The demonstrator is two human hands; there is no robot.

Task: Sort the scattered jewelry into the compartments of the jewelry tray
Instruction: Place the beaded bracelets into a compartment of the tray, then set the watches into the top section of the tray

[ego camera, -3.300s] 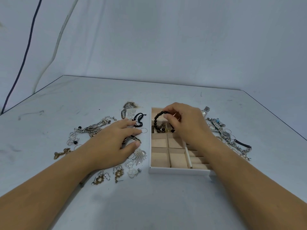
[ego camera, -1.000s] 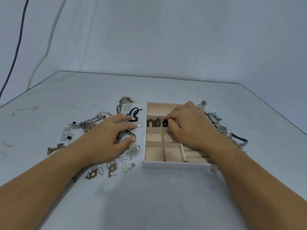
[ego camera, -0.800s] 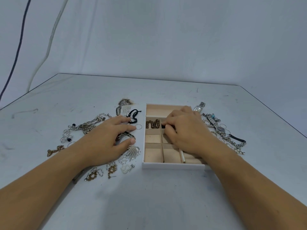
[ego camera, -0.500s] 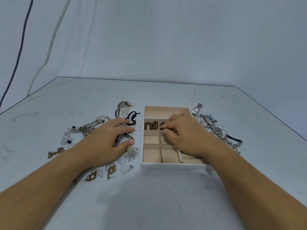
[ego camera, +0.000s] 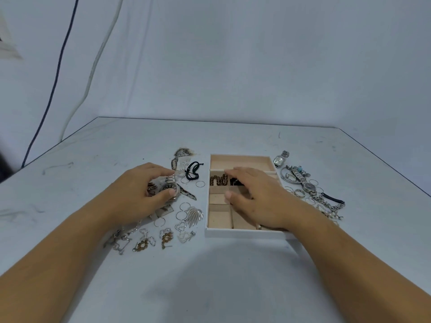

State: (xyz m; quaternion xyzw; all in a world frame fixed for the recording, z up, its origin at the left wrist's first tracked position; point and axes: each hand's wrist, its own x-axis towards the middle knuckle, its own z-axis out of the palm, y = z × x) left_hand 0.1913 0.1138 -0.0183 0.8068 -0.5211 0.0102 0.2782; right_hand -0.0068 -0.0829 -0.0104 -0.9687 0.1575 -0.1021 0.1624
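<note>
Left hand [ego camera: 137,194] has newly clamped its grip on a dark-faced silver watch [ego camera: 170,188]; right hand [ego camera: 258,199] spreads slack over tray [ego camera: 233,232].

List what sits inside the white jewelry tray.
A brown beaded bracelet beside a black beaded bracelet, second row from the far end; other visible compartments look bare. The right hand covers the right-side compartments.

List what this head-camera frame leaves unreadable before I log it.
All in the head view:
Right-side compartments of the jewelry tray: covered by the right hand.
The black bracelet: mostly under that hand's fingers.
Pieces beneath the left hand: hidden by it.
The watch it grips: dial too small to read.
</note>
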